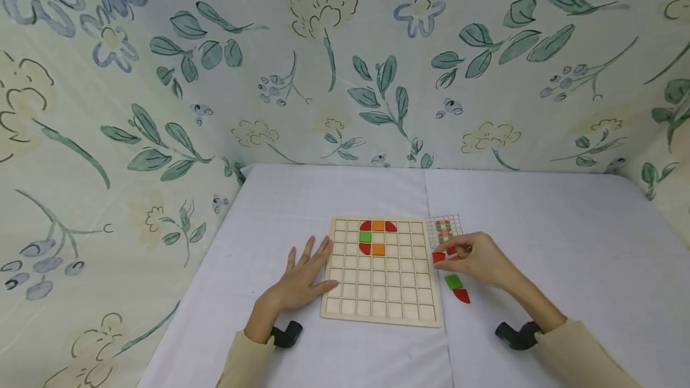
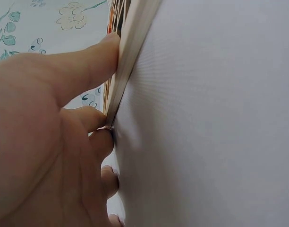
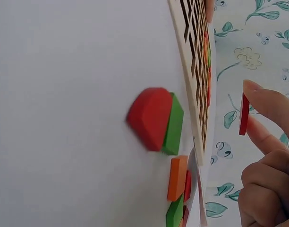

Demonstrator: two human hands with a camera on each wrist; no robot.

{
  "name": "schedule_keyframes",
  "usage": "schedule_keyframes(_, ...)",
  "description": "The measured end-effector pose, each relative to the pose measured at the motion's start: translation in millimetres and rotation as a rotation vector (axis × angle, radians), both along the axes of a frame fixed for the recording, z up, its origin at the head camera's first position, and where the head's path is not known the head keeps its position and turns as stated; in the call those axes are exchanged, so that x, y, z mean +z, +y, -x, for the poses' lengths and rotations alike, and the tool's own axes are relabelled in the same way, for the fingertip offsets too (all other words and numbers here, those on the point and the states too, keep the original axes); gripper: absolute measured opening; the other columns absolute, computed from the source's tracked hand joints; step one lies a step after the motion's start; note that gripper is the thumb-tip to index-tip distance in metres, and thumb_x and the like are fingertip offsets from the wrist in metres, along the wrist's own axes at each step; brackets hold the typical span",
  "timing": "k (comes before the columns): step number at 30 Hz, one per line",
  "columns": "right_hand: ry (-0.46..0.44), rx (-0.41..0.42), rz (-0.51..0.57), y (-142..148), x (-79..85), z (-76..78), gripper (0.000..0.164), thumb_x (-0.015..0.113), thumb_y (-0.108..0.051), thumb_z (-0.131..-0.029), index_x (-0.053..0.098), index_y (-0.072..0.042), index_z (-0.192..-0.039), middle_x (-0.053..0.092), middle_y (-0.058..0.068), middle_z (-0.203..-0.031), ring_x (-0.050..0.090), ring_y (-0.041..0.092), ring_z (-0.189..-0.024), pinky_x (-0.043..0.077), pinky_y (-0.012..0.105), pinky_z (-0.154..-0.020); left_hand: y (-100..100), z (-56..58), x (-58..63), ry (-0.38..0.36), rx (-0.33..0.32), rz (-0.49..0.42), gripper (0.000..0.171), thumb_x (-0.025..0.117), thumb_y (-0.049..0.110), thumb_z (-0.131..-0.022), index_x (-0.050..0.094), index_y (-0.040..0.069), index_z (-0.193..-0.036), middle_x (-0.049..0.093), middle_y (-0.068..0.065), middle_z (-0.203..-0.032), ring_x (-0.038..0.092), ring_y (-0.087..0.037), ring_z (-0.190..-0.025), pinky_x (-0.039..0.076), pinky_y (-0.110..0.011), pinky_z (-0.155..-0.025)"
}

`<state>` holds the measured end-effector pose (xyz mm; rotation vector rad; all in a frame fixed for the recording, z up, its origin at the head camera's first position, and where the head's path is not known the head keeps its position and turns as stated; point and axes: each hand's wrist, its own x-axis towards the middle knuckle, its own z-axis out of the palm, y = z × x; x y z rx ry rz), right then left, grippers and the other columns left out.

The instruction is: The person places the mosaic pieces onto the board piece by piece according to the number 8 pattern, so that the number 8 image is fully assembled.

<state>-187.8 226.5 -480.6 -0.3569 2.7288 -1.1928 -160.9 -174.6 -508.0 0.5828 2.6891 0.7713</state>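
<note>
One red piece (image 3: 244, 115) is pinched in the right hand (image 1: 478, 259); the widely spread left hand (image 1: 300, 282) touches the board (image 1: 380, 280).

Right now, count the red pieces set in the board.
3: a red piece left of the upper orange square, a second red piece right of it, a third red piece below the green square in the board. None appears hidden.

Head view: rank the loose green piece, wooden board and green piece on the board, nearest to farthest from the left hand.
1. Wooden board: touching the left hand.
2. Green piece on the board: far half, left of centre.
3. Loose green piece: off the board's right edge.
</note>
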Motion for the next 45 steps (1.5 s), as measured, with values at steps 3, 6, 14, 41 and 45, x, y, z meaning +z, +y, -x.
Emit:
schedule_keyframes(3, 0.014, 0.032, 0.005, -13.0, 0.2, 9.9, 0.028, 0.094, -0.025, -0.075, 0.081, -0.012, -0.097, 0.033, -0.005, -0.059, 0.036, 0.008, -0.053, 0.025, 0.020, -0.048, 0.5, 0.1, 0.0, -0.004, 0.003, 0.002, 0.085, 0.058, 0.045, -0.104, 0.012, 0.011, -0.167, 0.005, -0.006, -0.176, -0.010, -0.037, -0.163, -0.011, -0.070, -0.124)
schedule_keyframes(6, 0.045, 0.062, -0.003, -24.6, -1.0, 20.1, 0.026, 0.094, -0.026, -0.074, 0.081, -0.015, -0.094, 0.031, -0.007, -0.059, 0.034, 0.008, -0.055, 0.040, 0.024, -0.059, 1.0, 0.4, 0.1, -0.007, 0.005, 0.003, 0.085, 0.058, 0.046, -0.104, 0.012, 0.011, -0.167, 0.005, -0.005, -0.176, -0.011, -0.036, -0.163, -0.011, -0.070, -0.124)
schedule_keyframes(14, 0.057, 0.177, 0.010, -54.1, -7.3, 42.0, 0.024, 0.094, -0.026, -0.075, 0.083, -0.016, -0.094, 0.033, -0.009, -0.058, 0.032, 0.005, -0.056, 0.024, 0.021, -0.053, 1.6, 0.8, -0.2, -0.001, 0.009, 0.012, 0.086, 0.058, 0.047, -0.104, 0.013, 0.011, -0.167, 0.006, -0.004, -0.176, -0.010, -0.036, -0.163, -0.011, -0.070, -0.124)
schedule_keyframes(41, 0.004, 0.242, 0.037, -66.5, -21.0, 54.9, 0.015, 0.086, -0.019, -0.085, 0.083, -0.013, -0.098, 0.033, -0.007, -0.054, 0.028, 0.004, -0.052, 0.027, 0.019, -0.052, 1.0, -0.9, 2.3, -0.003, 0.017, 0.014, 0.086, 0.059, 0.046, -0.103, 0.014, 0.010, -0.167, 0.007, -0.006, -0.176, -0.007, -0.038, -0.163, -0.009, -0.071, -0.125)
schedule_keyframes(45, 0.004, 0.230, 0.039, -67.6, -19.2, 54.9, 0.013, 0.086, -0.018, -0.085, 0.083, -0.015, -0.097, 0.033, -0.008, -0.053, 0.028, 0.004, -0.051, 0.027, 0.019, -0.051, 0.9, -0.5, 2.1, 0.004, 0.014, 0.010, 0.085, 0.058, 0.046, -0.104, 0.015, 0.009, -0.167, 0.008, -0.007, -0.176, -0.007, -0.039, -0.163, -0.009, -0.071, -0.124)
